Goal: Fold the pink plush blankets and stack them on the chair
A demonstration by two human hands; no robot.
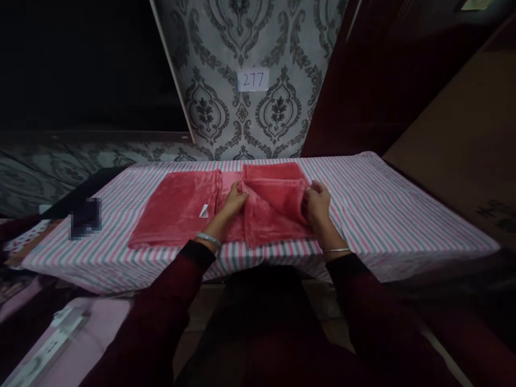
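A plush coral-red blanket (177,207) lies partly folded on the striped tablecloth, its left and right panels folded in and a narrow paler strip showing between them. A small white tag (204,210) sticks up near the inner edge of the left panel. On the right panel, an upper layer is lifted and folded over at a slant. My left hand (234,202) is closed in a pinch on that panel's inner edge. At its outer side, my right hand (318,205) grips the lifted edge, its fingertips partly hidden by the fabric.
The striped tablecloth (387,209) covers the table and hangs over its front edge. A blurred dark item (84,219) sits at the left end. A cardboard box (463,145) leans close on the right. Behind stand a patterned wall with a "277" paper (253,79) and a dark screen (80,64).
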